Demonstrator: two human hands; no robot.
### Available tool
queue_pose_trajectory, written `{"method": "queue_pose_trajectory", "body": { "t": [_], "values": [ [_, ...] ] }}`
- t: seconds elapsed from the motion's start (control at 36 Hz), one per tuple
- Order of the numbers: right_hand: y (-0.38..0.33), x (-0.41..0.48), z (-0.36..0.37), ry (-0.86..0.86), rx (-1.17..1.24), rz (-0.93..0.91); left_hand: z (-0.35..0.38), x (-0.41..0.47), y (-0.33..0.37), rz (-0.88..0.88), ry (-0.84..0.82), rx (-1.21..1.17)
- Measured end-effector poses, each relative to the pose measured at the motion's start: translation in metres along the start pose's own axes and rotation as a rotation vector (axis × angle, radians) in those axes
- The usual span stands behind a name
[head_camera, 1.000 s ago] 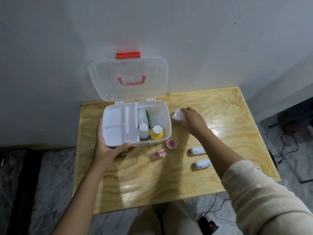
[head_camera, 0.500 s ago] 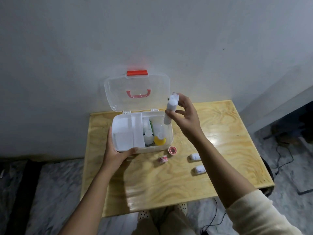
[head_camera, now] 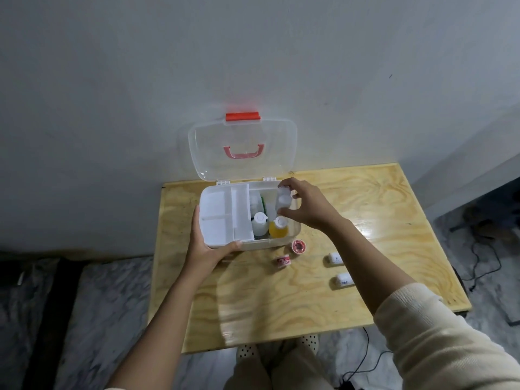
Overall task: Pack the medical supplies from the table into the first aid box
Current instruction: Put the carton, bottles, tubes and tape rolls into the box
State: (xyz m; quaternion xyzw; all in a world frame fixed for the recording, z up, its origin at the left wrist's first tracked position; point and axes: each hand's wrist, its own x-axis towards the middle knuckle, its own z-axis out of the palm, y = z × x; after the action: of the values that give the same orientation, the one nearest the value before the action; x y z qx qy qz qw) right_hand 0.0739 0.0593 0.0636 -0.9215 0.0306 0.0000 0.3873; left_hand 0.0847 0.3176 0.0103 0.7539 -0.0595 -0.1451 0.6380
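Observation:
The white first aid box stands open at the back of the wooden table, its clear lid leaning on the wall. My left hand grips the box's front left corner. My right hand holds a white bandage roll upright over the box's right compartment. A white bottle and a yellow bottle stand inside. On the table lie two tape rolls and two white bandage rolls.
A white divided tray fills the box's left half. The table ends close on the right, with cables on the floor beyond it. My knees are under the front edge.
My right hand picked the bandage roll up from the table beside the box, raised it, and has brought it down over the box's right compartment. My left hand kept hold of the box.

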Motion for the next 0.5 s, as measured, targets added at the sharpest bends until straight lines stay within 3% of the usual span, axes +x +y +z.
{"method": "queue_pose_trajectory", "body": {
  "t": [0.5],
  "values": [
    [0.0010, -0.0046, -0.0032, 0.017, -0.100, 0.005, 0.0019, -0.0017, 0.0009, -0.024, 0.014, 0.031]
  ]
}}
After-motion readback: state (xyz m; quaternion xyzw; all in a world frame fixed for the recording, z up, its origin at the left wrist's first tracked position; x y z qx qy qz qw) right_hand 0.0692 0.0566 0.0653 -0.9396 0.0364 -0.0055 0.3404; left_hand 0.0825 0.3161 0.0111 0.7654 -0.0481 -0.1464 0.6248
